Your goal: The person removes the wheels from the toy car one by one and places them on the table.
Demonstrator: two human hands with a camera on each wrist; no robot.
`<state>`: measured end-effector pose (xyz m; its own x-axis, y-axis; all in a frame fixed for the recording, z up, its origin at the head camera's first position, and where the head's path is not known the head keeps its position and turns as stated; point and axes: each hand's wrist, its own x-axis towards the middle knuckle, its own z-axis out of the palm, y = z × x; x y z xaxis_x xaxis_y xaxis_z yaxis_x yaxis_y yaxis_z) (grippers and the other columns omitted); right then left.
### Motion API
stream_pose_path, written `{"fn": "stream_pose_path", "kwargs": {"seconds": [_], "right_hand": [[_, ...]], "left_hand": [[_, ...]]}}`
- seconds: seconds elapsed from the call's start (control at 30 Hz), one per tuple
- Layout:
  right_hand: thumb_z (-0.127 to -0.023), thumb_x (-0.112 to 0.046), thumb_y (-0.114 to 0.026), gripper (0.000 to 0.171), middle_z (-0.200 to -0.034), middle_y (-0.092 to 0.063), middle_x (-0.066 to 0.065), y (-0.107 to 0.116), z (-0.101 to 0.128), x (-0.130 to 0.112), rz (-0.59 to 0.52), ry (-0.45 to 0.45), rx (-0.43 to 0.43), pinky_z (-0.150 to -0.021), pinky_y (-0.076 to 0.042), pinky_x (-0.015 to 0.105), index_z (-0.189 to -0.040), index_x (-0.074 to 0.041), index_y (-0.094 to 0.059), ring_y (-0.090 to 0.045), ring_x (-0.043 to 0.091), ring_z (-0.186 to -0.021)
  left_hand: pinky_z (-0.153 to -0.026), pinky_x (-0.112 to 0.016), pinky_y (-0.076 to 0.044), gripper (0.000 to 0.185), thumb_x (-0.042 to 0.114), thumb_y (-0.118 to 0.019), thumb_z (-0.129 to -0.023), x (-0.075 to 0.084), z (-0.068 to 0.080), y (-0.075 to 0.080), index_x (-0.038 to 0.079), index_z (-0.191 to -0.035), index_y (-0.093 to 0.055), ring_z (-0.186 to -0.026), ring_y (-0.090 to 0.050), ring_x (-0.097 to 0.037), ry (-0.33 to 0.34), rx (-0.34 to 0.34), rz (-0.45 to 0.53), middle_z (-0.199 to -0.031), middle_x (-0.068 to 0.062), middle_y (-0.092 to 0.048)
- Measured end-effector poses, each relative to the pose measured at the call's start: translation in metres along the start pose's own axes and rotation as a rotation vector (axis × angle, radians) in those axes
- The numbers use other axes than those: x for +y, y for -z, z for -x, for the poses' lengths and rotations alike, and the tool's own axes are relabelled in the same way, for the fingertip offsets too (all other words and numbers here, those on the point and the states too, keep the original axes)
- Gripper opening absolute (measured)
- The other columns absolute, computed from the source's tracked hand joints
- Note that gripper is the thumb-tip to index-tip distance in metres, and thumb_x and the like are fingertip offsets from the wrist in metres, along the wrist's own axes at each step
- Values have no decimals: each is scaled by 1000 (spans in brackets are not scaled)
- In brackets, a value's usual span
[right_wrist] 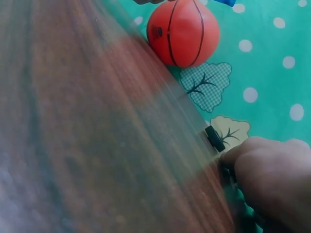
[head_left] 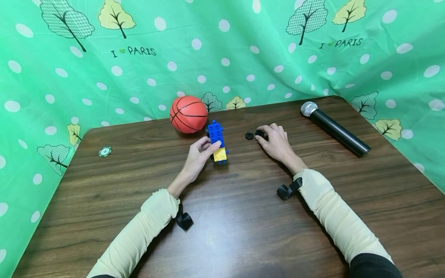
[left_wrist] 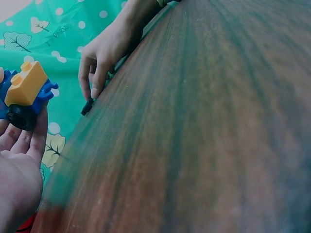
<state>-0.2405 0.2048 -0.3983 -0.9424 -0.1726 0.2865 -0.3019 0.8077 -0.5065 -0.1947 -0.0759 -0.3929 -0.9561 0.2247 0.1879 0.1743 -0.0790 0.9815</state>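
Observation:
My left hand [head_left: 199,157] holds a toy brick car [head_left: 216,135], its blue studded base carrying a yellow brick [left_wrist: 28,83] at the near end. Black wheels show along its left side; blue pegs stick out bare on the right. In the left wrist view a black wheel [left_wrist: 21,116] sits under the yellow brick. Over to the right, my right hand [head_left: 276,143] pinches a loose black wheel [head_left: 259,133] at the table surface, partly covered by the fingers. Just left of it lies another loose black wheel [head_left: 249,136], also visible in the right wrist view.
An orange-red toy basketball [head_left: 188,114] stands behind the car, close to it. At the right back lies a black microphone [head_left: 335,129] with a silver head. A green-and-white poker chip [head_left: 105,151] is at the far left of the wooden table [head_left: 222,231]. A green curtain [head_left: 222,58] hangs behind.

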Motion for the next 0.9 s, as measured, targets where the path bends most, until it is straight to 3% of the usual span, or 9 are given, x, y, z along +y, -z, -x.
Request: {"fn": "stream_pose_path", "kwargs": {"seconds": [0.63, 0.8, 0.9], "right_hand": [[-101, -18, -61, 41, -112, -55, 21, 3, 0, -2, 29, -32, -34, -92, -34, 57, -138, 1, -60, -45, 42, -107], [-101, -16, -60, 43, -105, -55, 19, 2, 2, -4, 24, -35, 23, -90, -36, 56, -139, 4, -56, -46, 42, -106], [-102, -13, -59, 38, -102, -56, 18, 1, 5, -8, 3, 6, 92, -86, -37, 54, -136, 4, -58, -47, 40, -101]], "left_hand": [[-84, -27, -52, 32, 24, -68, -97, 2, 1, -1, -2, -116, -67, -91, -64, -14, 9, -7, -8, -100, -7, -71], [-80, -25, -51, 32, 23, -69, -95, 2, 1, -1, -2, -114, -66, -87, -60, -13, -15, -23, 5, -96, -4, -67], [-79, -25, -51, 29, 22, -69, -94, 2, 1, -2, -1, -112, -65, -87, -59, -13, -29, -45, 25, -96, -3, -66]]}}
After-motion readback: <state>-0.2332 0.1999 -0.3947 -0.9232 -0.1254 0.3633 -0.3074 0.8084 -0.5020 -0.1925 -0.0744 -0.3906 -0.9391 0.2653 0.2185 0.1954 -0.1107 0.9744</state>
